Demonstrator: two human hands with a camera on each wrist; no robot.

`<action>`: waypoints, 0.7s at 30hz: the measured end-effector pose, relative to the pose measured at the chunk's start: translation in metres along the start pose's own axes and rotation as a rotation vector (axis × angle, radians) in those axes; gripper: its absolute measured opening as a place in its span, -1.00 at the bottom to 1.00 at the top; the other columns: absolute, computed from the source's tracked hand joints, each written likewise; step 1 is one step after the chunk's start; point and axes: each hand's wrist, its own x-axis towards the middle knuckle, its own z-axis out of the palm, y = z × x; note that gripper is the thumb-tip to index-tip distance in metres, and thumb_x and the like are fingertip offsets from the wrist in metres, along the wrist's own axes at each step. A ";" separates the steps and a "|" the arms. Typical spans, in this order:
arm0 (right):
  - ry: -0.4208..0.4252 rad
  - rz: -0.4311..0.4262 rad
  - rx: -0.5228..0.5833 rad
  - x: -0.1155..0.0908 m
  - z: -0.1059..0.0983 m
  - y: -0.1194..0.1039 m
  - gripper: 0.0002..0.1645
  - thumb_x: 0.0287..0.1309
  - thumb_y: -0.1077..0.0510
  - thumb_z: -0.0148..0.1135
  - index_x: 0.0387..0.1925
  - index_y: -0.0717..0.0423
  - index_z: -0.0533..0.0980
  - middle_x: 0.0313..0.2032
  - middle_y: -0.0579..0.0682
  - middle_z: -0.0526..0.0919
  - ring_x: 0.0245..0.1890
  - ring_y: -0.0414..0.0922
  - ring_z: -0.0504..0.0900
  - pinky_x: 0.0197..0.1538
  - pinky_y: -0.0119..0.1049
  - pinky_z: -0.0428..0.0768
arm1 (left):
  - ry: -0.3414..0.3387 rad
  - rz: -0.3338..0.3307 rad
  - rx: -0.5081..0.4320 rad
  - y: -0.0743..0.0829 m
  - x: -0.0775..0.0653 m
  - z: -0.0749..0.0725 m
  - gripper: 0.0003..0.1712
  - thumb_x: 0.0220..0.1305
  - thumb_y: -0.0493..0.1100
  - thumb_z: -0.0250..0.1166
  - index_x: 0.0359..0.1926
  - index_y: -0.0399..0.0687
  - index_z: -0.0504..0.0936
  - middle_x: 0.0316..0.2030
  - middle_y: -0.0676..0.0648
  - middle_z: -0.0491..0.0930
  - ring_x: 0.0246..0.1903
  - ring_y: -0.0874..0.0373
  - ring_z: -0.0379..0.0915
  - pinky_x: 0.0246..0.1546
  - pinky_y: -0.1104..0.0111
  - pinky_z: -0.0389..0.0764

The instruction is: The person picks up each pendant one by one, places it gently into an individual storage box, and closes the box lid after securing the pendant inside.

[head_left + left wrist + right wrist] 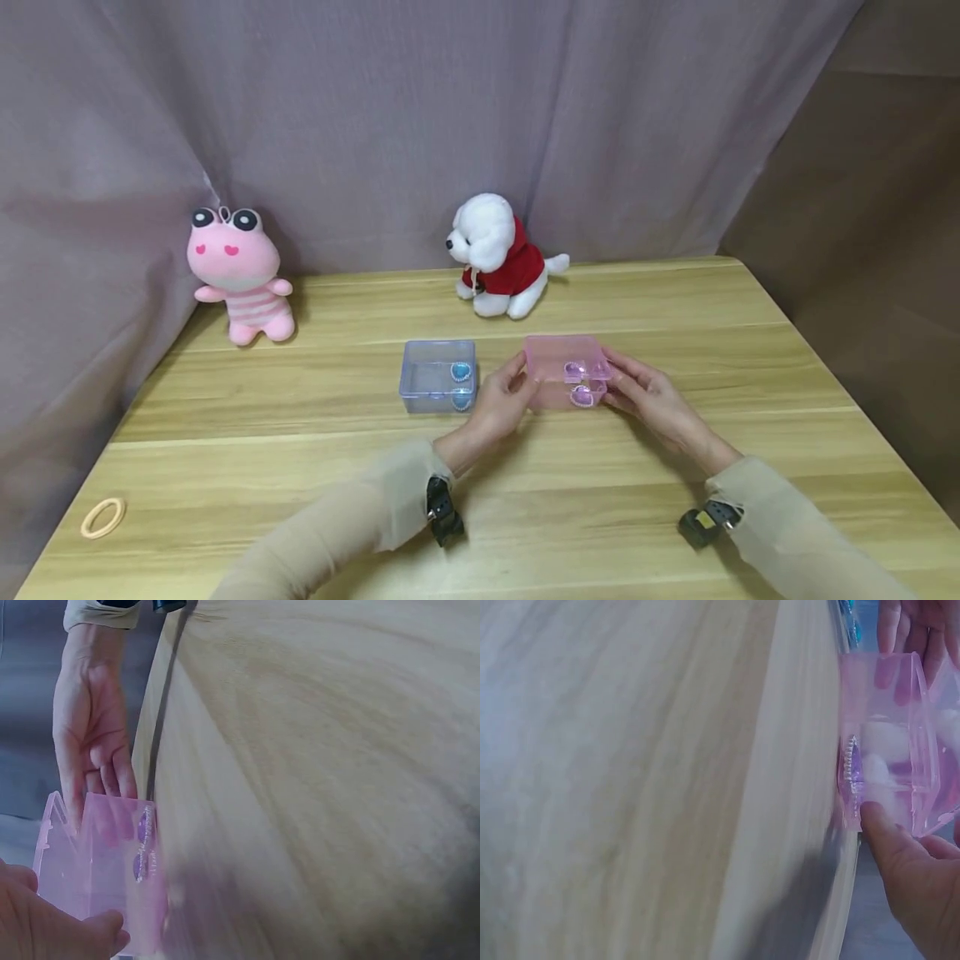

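Note:
A see-through pink box stands on the table between my two hands, its lid tilted partly up. Inside it, low down, shows a purple gem with a beaded white rim; the head view shows two such shapes, and I cannot tell whether one is a reflection. My left hand grips the box's left side, the thumb against its wall. On the right side my right hand holds box and lid, thumb low at the corner. Some fingertips are hidden behind the plastic.
Left of the pink box stands a blue see-through box with a blue beaded gem. Behind sits a white plush dog in red. A pink plush toy stands back left; a pale ring lies front left.

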 end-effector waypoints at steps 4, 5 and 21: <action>0.024 -0.001 0.021 0.001 0.002 -0.001 -0.23 0.51 -0.01 -0.16 0.46 0.40 -0.12 0.45 0.45 -0.09 0.02 -0.53 0.55 0.13 -0.56 0.55 | 0.001 -0.008 -0.005 -0.001 -0.002 0.001 -0.34 0.39 -0.27 0.12 0.44 -0.29 0.15 0.47 -0.21 0.15 0.40 -0.16 0.22 0.40 0.18 0.32; 0.030 0.002 0.019 0.001 0.002 -0.001 -0.23 0.51 -0.01 -0.15 0.46 0.40 -0.11 0.46 0.44 -0.09 0.02 -0.53 0.55 0.13 -0.55 0.55 | 0.002 -0.009 -0.003 -0.002 -0.002 0.001 -0.34 0.38 -0.28 0.12 0.44 -0.28 0.15 0.47 -0.20 0.15 0.40 -0.15 0.23 0.39 0.19 0.33; 0.060 0.004 -0.057 0.001 0.006 -0.001 -0.33 0.48 0.17 -0.08 0.41 0.46 -0.01 0.45 0.41 -0.03 0.03 -0.59 0.51 0.14 -0.59 0.52 | 0.007 0.065 0.003 -0.008 -0.004 0.001 -0.33 0.33 -0.34 0.17 0.41 -0.33 0.18 0.39 -0.33 0.23 0.34 -0.17 0.32 0.30 0.25 0.43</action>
